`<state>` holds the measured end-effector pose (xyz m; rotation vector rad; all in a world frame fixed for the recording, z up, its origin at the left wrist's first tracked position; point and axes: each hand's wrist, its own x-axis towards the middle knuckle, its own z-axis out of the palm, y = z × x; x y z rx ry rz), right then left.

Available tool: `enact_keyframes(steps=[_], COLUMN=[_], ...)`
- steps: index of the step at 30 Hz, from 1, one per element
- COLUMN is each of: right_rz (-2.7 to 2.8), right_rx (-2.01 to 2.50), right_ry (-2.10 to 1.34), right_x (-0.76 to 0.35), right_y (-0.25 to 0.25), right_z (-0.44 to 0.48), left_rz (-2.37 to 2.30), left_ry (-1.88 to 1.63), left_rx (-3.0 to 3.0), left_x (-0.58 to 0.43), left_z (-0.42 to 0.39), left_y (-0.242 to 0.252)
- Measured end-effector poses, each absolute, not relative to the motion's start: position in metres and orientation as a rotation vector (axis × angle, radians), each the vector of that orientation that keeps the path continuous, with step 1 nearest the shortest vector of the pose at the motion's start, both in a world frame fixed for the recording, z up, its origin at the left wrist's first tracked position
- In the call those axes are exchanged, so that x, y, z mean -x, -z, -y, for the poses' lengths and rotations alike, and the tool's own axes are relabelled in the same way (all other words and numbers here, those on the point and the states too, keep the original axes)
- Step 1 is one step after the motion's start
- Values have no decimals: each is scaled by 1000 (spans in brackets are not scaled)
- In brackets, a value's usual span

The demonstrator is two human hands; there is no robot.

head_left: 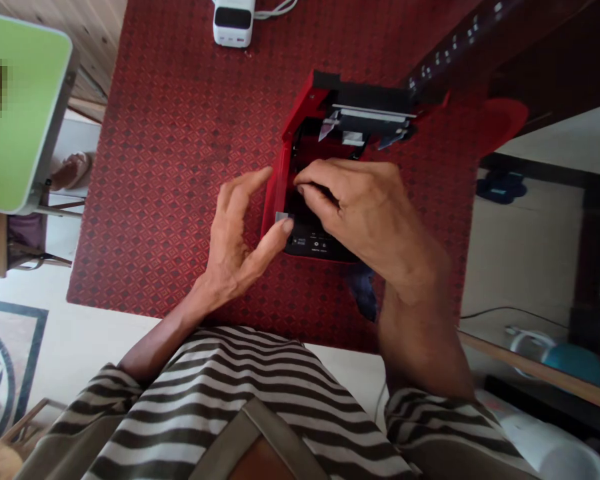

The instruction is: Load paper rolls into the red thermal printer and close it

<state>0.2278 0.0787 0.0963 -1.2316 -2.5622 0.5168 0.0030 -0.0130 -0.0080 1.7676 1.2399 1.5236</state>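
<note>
A small red-and-black printer (310, 241) is sitting on a red patterned cloth (180, 200), its lid (365, 100) tipped back. The right hand (365, 213) is curling down into the compartment (307, 150) — whether it is gripping anything cannot be told — while the left hand (235, 233) is spreading, its thumb touching a small grey tab (281, 217) at the front corner. A white device (233, 23) is lying farther up the cloth.
</note>
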Motion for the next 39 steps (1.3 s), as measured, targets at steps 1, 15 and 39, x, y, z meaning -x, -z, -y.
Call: enact_keyframes(steps=[1,15,39], right_rz=[2552,2364,2350], right_rx=[1222,1274,1190], right_ry=[-514,-496,-338], right_x=[-228,-230,-251], right_y=[-96,-100,-90], right_z=[-77,-56,-12], left_rz=[-1248,-1249,-1250], left_ry=[-1509,-1122,-1500], left_rx=[-1825,-2056,-2089], left_x=[0,9,39], left_z=[7,-44,-71], left_y=[4,-33,-69])
